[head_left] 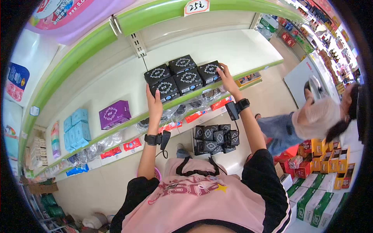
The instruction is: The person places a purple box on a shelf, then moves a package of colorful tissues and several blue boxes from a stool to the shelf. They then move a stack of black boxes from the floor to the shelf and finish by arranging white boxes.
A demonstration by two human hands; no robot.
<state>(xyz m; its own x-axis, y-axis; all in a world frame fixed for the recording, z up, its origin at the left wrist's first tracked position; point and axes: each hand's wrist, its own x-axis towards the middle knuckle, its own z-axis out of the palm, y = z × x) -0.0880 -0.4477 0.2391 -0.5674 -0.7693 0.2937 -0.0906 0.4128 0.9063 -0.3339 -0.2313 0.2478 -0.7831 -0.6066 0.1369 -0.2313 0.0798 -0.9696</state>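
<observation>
Several black boxes with silver patterns (pixel 188 79) stand grouped on the white shelf (pixel 217 46). My left hand (pixel 154 101) lies along the left side of the front-left black box (pixel 164 89), its fingers apart and touching it. At the right end of the group, my right hand (pixel 228 77) rests its fingers and thumb around the corner of another black box (pixel 209 72). Below the shelf, in front of my body, more black boxes (pixel 216 136) are piled together.
A purple box (pixel 115 115) and light blue packs (pixel 76 130) stand left on the shelf. The green shelf edge (pixel 256 69) runs below my hands. At right are a person (pixel 303 120), yellow boxes (pixel 330 159) and green-white cartons (pixel 314 200). A price card (pixel 196 7) hangs above.
</observation>
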